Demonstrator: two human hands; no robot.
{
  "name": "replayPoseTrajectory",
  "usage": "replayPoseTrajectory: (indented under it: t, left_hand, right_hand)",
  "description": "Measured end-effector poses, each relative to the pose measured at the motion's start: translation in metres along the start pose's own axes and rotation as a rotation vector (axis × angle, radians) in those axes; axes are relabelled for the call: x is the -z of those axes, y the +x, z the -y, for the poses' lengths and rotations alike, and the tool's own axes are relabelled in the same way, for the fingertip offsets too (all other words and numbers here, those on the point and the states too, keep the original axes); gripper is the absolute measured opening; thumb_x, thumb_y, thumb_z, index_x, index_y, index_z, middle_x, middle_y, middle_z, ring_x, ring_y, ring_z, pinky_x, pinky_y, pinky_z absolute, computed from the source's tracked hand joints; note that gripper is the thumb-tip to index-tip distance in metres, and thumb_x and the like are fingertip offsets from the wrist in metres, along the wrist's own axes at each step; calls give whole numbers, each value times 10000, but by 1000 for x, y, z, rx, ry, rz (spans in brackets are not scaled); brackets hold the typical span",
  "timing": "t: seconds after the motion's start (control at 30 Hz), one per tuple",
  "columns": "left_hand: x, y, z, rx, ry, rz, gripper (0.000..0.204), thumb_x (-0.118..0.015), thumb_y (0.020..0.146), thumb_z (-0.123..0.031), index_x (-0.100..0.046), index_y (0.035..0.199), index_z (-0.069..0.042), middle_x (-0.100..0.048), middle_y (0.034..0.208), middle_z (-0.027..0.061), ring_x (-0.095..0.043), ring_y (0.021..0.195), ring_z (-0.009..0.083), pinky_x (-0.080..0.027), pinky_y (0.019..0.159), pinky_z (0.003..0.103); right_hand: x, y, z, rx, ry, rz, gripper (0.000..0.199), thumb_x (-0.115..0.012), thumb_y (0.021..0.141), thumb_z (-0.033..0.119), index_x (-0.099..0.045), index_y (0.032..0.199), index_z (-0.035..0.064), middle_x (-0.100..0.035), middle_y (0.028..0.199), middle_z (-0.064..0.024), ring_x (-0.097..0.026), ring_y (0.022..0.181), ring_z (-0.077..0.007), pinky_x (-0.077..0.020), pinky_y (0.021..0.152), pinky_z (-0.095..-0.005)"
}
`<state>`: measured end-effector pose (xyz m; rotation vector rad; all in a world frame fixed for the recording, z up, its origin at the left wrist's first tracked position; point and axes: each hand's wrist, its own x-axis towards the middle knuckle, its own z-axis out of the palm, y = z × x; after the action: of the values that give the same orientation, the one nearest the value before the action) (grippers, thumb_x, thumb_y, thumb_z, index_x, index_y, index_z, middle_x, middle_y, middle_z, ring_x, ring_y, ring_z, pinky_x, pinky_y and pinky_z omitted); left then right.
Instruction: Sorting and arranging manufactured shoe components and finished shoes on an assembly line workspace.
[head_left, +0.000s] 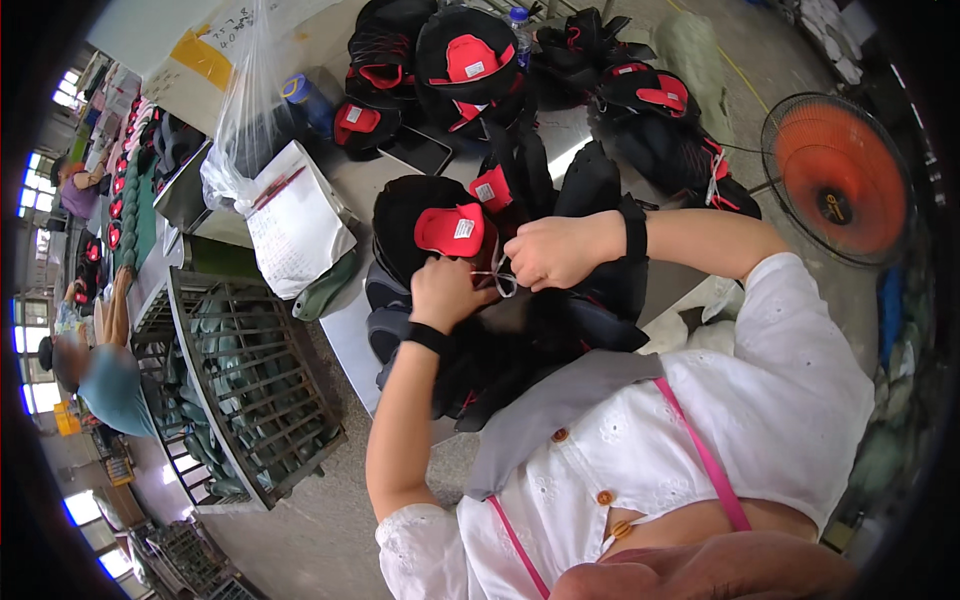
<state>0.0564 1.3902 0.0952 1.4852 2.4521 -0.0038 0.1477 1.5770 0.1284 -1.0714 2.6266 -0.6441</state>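
A bundle of black shoe uppers (pixel 395 215) with red linings and white labels stands on the table in front of me. My left hand (pixel 447 294) is closed at its near side, fingertips pinching at a white string (pixel 506 282) by a red lining (pixel 449 229). From the right, my right hand (pixel 562 250) pinches the same string, which hangs in a small loop between the hands. More black uppers (pixel 600 300) lie close around and under my wrists. What lies inside the left fingers is partly hidden.
Behind the bundle are a phone (pixel 416 151), more black-and-red uppers (pixel 465 50) and a blue bottle (pixel 307 104). Left are a notebook (pixel 297 235) and plastic bag (pixel 245 120). A fan (pixel 832 180) stands right; a metal cart (pixel 262 370) lower left. Two people are far left.
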Motion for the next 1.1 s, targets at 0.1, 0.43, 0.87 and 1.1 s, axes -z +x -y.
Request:
replayPoseTrajectory:
  t: [0.1,0.43,0.87,1.1]
  left_hand:
    - [-2,9,19,-105,-355,42,312,-585,733,-444,-673,799,-152,-632,721,67,-591,753,259,-480,631,369]
    - [-16,10,16,-140,-446,-388,180,-580,750,-176,-597,609,-66,-591,648,96,-571,691,273,-458,622,379]
    - [73,-39,-5,-180,-1799,-598,326,-460,918,-219,-486,687,9,-528,775,105,-528,771,189,-467,682,331]
    - [92,-51,17,-184,-1608,-599,291,-397,947,-212,-497,787,8,-539,823,85,-540,825,162,-442,816,320]
  right_hand:
    - [-3,-3,-5,-17,-60,57,124,-616,723,214,-620,683,96,-580,771,-61,-531,836,-221,-441,672,-360]
    - [8,7,-29,-359,116,349,171,-581,762,247,-665,856,131,-322,1342,-230,-588,857,-339,-458,773,-378]
    - [-5,10,-22,-250,-38,227,234,-506,809,304,-645,890,135,-591,918,-95,-585,820,-320,-469,704,-377]
    - [-8,11,-30,-252,116,227,208,-491,802,253,-626,871,111,-574,942,-127,-565,848,-302,-442,729,-368]
